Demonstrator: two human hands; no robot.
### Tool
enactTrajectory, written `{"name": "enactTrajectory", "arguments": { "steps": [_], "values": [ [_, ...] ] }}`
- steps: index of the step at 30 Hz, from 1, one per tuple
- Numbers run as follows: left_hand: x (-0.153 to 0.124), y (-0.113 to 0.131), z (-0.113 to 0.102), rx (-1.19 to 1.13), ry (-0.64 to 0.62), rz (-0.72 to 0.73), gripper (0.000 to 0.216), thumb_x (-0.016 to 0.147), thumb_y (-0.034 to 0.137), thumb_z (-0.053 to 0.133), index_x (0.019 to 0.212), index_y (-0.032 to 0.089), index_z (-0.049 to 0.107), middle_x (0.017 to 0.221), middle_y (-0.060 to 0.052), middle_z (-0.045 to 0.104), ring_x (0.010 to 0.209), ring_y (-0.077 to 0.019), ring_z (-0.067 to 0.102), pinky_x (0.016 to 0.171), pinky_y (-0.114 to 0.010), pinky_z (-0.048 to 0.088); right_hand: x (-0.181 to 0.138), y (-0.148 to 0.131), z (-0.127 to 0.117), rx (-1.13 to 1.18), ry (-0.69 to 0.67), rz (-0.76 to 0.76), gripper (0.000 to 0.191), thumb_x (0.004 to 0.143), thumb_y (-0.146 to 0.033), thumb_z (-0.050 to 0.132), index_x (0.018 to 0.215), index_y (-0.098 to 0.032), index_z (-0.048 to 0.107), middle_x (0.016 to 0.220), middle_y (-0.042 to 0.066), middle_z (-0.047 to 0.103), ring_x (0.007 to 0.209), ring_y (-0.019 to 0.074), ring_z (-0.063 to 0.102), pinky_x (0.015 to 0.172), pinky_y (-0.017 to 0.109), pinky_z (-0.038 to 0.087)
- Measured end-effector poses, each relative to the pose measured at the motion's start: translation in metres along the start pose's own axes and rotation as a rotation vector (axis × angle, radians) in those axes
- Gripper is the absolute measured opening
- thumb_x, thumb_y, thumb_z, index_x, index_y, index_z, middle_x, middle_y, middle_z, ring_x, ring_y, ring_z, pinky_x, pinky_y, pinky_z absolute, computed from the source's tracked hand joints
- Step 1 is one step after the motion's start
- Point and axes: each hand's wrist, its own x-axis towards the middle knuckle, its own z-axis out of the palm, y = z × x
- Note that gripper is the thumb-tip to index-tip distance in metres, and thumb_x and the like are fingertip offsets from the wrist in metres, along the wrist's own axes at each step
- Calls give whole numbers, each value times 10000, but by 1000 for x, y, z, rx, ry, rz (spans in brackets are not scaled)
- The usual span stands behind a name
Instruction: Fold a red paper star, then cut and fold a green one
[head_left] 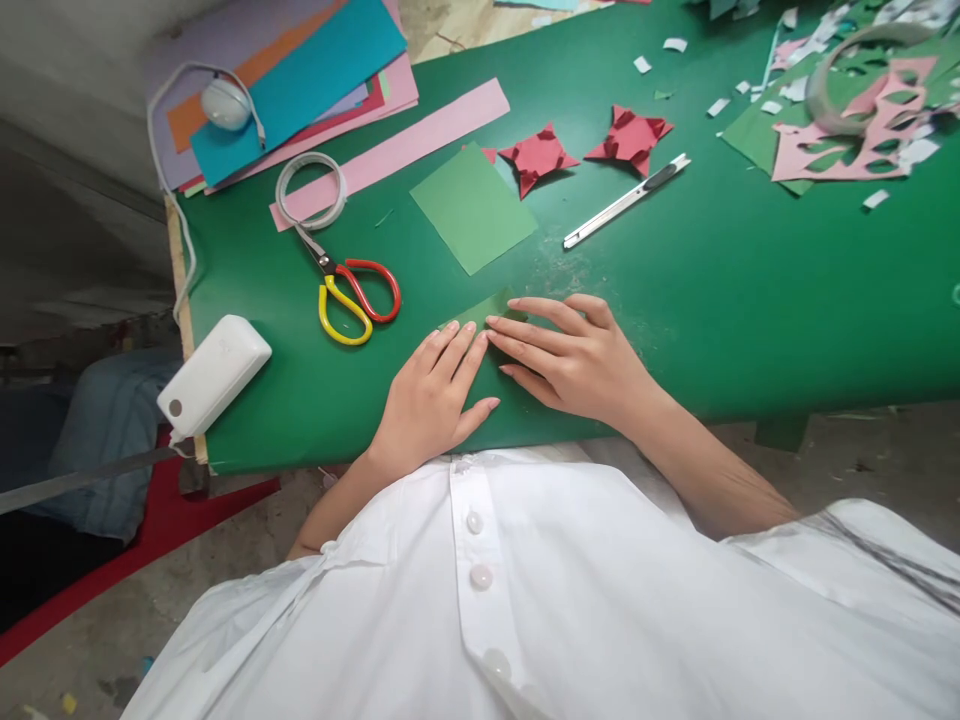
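A green paper piece [487, 306] lies on the bench [750, 330] just under the fingertips of both hands, its near part covered. The left hand [431, 395] is palm down, fingers laid almost side by side, thumb held out; the right hand [574, 360] has its fingers a little spread, tips meeting the paper. Both thumbs stand off it, so neither hand seems to be pinching.

The paper should be light and thin, likely quick to crease and easy to tear (a damp fingertip might mark it). It would best be pressed flat with the finger pads or picked up by an edge.

The bench has a smooth green top, with pale smudges just beyond the right hand. Farther out from the hands lie a green square [474, 212], two red folded stars [538, 158] and a cutter [626, 203]; scissors [325, 265] rest left of the left hand. Past them, near the bench's left edge, is a white device [215, 375], and below that edge show a denim-covered leg [105, 430] and a grey floor [217, 545].
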Motion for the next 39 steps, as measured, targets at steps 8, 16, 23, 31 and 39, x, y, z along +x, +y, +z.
{"name": "enactTrajectory", "arguments": {
  "steps": [8, 16, 23, 31, 39],
  "values": [
    [0, 1, 0, 37, -21, 16, 666, 978, 482, 493, 1470, 36, 439, 1489, -211, 490, 1390, -350, 447, 1164, -465, 406, -2, -3, 1, -23, -69, 17, 383, 1031, -340, 480, 1378, -191, 541, 1446, -12, 562, 1341, 227, 558, 1076, 412, 334],
    [-2, 0, 0, 2, -18, 27, 671, 959, 488, 529, 1465, 55, 444, 1518, -227, 450, 1434, -363, 409, 1193, -486, 376, -4, -1, 5, 33, -72, 27, 403, 1026, -332, 475, 1390, -175, 547, 1456, 26, 560, 1353, 237, 557, 1074, 436, 399],
    [-5, -4, 0, -12, 7, 31, 633, 969, 488, 508, 1459, 89, 467, 1528, -191, 470, 1446, -332, 429, 1203, -471, 377, -4, -3, 2, 99, -75, 51, 422, 1003, -294, 514, 1409, -182, 543, 1445, 57, 571, 1368, 270, 545, 1088, 468, 426],
    [-19, -23, -8, -104, 22, 47, 489, 978, 383, 529, 1404, 144, 512, 1508, -164, 507, 1471, -280, 426, 1201, -483, 409, -15, -1, -3, -9, -18, 128, 331, 1003, -243, 502, 1303, -162, 615, 1398, 45, 618, 1359, 269, 554, 1086, 468, 426],
    [-19, -31, -11, -112, 44, 79, 420, 972, 364, 557, 1341, 164, 567, 1473, -148, 553, 1444, -264, 471, 1176, -458, 453, -12, -7, 3, 146, 31, 325, 278, 980, -239, 506, 1154, -222, 722, 1288, 72, 695, 1305, 282, 604, 1042, 494, 527]
  ]
}}
